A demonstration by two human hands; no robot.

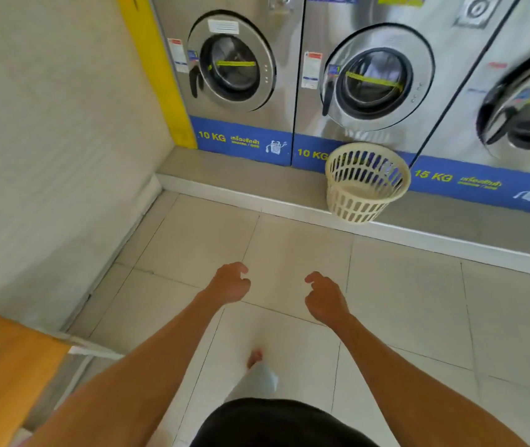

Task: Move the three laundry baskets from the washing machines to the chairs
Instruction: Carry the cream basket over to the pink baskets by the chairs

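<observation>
One cream slatted laundry basket (365, 183) stands empty on the grey ledge in front of the middle washing machine (370, 82), tilted slightly toward me over the ledge's edge. My left hand (229, 283) and my right hand (325, 296) hover over the floor tiles, well short of the basket. Both hold nothing, with fingers loosely curled and apart. No other basket is in view. No chair shows fully.
Three steel front-loading washers line the back; the left washer (234, 66) and a larger right washer (525, 101) flank the middle one. A raised grey ledge (225, 175) runs below them. A white wall (47, 140) closes the left. An orange surface (2, 372) sits at lower left.
</observation>
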